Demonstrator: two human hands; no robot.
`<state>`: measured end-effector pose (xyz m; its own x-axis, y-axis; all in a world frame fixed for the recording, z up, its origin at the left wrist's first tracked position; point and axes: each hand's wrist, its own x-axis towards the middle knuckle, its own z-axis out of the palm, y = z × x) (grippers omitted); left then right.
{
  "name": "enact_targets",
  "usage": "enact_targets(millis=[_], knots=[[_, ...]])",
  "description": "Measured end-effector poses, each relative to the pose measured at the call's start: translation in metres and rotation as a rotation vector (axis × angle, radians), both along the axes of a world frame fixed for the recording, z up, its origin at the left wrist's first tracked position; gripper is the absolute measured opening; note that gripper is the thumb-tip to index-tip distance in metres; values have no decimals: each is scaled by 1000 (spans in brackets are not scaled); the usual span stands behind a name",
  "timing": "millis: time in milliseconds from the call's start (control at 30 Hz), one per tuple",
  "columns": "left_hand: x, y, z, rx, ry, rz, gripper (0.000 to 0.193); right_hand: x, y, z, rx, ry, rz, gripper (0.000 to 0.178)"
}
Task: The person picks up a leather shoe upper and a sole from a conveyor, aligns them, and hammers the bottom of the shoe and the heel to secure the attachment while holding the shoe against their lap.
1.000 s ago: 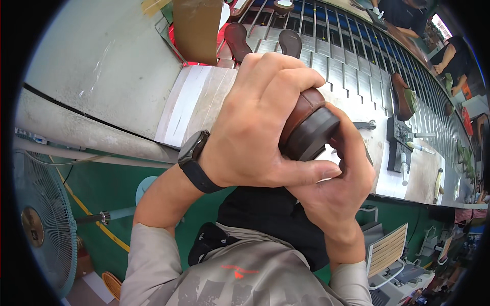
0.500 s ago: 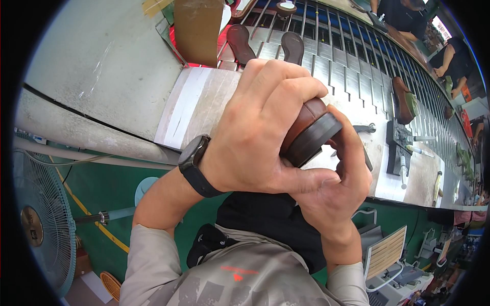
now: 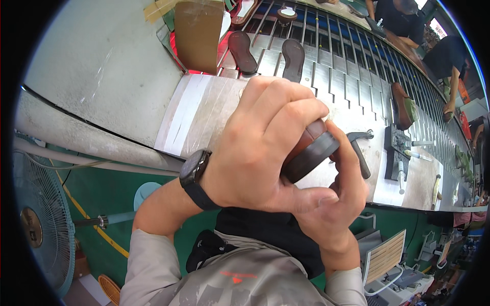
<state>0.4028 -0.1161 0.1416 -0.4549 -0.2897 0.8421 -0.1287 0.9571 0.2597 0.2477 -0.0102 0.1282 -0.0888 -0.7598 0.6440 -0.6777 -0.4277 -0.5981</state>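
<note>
Between my hands is a brown leather shoe (image 3: pixel 309 159), its dark sole edge turned toward the lower right. My left hand (image 3: pixel 265 140) wraps over it from above and hides most of the upper. The right hand (image 3: pixel 339 196) reaches round from below, index finger along the sole's edge and thumb close to the left thumb. On the bench just right of the shoe lies a hammer (image 3: pixel 362 155), partly behind the right fingers. Beyond the left knuckles are two dark brown shoe soles (image 3: pixel 243 53) (image 3: pixel 293 59) on the conveyor.
A slatted metal conveyor (image 3: pixel 347 84) runs along the bench, with another brown shoe (image 3: pixel 403 106) at right. Near it stands a black holder (image 3: pixel 394 153) with syringe-like tubes. A machine housing (image 3: pixel 97 66) and a fan (image 3: pixel 41 224) are at left. Co-workers stand at far right.
Both hands and the shoe have come slightly nearer to me, and the shoe has tilted a little. More of the hammer shows. A co-worker's arm at far right now reaches lower.
</note>
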Motion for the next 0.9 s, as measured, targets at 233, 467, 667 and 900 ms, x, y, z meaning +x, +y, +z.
enact_targets(millis=[233, 467, 667, 900], knots=[[21, 29, -2, 25, -52, -24, 57, 14, 17, -7, -19, 18, 3, 70], [73, 76, -30, 268, -73, 135, 51, 4, 16, -43, 10, -46, 343, 81], [77, 93, -126, 485, 137, 122, 55, -4, 11, -59, 168, 345, 288, 60], [52, 82, -156, 519, 61, 81, 61, -25, 3, -71, 230, 479, 229, 45]])
